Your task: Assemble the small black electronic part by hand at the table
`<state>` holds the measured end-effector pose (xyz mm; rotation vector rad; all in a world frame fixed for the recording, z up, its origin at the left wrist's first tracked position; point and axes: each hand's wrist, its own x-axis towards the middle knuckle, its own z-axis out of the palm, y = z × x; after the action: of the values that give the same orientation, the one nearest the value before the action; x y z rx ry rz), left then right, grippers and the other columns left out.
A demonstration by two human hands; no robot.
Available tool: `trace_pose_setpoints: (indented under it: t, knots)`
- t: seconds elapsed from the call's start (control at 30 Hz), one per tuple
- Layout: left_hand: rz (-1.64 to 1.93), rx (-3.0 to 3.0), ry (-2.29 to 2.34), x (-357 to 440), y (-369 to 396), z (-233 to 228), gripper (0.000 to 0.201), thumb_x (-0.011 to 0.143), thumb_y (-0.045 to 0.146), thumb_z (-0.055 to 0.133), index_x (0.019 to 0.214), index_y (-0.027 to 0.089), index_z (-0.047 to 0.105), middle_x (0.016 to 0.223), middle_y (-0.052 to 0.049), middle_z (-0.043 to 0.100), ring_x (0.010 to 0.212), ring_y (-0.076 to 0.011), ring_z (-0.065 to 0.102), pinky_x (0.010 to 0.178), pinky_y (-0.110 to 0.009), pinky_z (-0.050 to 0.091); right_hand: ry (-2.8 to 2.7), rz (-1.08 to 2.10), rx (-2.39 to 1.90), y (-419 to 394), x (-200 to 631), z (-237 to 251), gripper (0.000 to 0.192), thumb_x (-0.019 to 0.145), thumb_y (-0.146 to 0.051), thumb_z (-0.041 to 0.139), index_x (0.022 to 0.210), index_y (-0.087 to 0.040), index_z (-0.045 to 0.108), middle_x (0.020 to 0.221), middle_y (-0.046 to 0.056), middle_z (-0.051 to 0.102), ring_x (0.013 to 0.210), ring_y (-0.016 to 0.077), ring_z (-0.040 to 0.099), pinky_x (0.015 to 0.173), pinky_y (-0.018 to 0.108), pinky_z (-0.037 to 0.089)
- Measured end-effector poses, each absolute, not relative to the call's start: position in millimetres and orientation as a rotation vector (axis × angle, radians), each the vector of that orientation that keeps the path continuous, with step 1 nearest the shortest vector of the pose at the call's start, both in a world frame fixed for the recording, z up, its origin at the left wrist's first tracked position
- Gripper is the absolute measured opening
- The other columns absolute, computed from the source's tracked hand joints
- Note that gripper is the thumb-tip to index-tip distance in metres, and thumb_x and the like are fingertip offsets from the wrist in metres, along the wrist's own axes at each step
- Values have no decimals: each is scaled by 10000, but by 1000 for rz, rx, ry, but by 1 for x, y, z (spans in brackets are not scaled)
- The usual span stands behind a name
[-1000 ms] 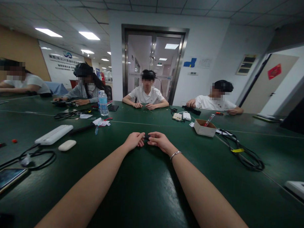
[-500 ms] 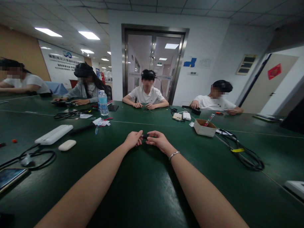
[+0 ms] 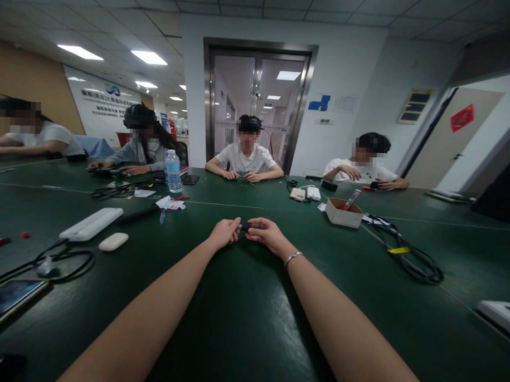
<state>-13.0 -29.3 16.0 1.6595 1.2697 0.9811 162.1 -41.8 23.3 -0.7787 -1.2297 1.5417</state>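
My left hand (image 3: 225, 232) and my right hand (image 3: 267, 235) meet above the green table (image 3: 234, 318), straight ahead of me. Between their fingertips is a small dark object (image 3: 244, 227) with a silvery part towards the left. My left thumb and fingers pinch its silvery end. The fingers of my right hand close around the dark end. Its kind is too small to make out, and the fingers cover much of it. A silver bracelet (image 3: 293, 260) circles my right wrist.
Leftward lie a white power strip-like block (image 3: 91, 225), a white oval case (image 3: 113, 242), a phone (image 3: 12, 305) and cables. A water bottle (image 3: 172, 172) stands farther back. At right are an open cardboard box (image 3: 343, 214) and a coiled black cable (image 3: 419, 266). Several people sit opposite.
My hands stay almost in place, with slightly more of the small object showing between them. At the far right, a person's hand has risen from a black item on the table.
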Motion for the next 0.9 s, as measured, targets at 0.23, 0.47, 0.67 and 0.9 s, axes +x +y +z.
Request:
trace_pose_setpoints:
  t: [0.23, 0.47, 0.67, 0.9]
  knots:
    - [973, 1740, 1267, -12, -35, 16, 472, 802, 570, 375, 700, 139, 540, 512, -8, 558, 410, -96, 486, 424, -204, 389, -1235, 1556, -794, -42, 164, 24, 271, 670, -4, 681, 907, -112, 604, 841, 41, 599, 604, 114, 650, 599, 203, 571]
    - [1003, 1770, 1204, -12, -33, 11, 346, 814, 478, 422, 820, 157, 550, 627, -15, 579, 525, -106, 539, 421, -178, 379, -1169, 1541, -859, -40, 161, 24, 113, 738, -104, 676, 820, -85, 600, 638, 36, 612, 512, 108, 619, 519, 184, 553]
    - [1118, 1747, 1109, -13, -32, 10, 264, 767, 400, 526, 916, 182, 533, 735, -6, 572, 593, -98, 531, 454, -173, 388, -1139, 1535, -875, -39, 160, 23, 80, 759, -117, 663, 789, -82, 598, 573, 36, 598, 486, 109, 599, 509, 193, 552]
    - [1152, 1716, 1126, -12, -31, 10, 251, 806, 392, 456, 940, 192, 526, 718, -1, 537, 549, -87, 498, 438, -172, 384, -1134, 1550, -872, -40, 160, 25, 57, 783, -103, 633, 803, -71, 591, 569, 58, 609, 482, 112, 600, 515, 196, 552]
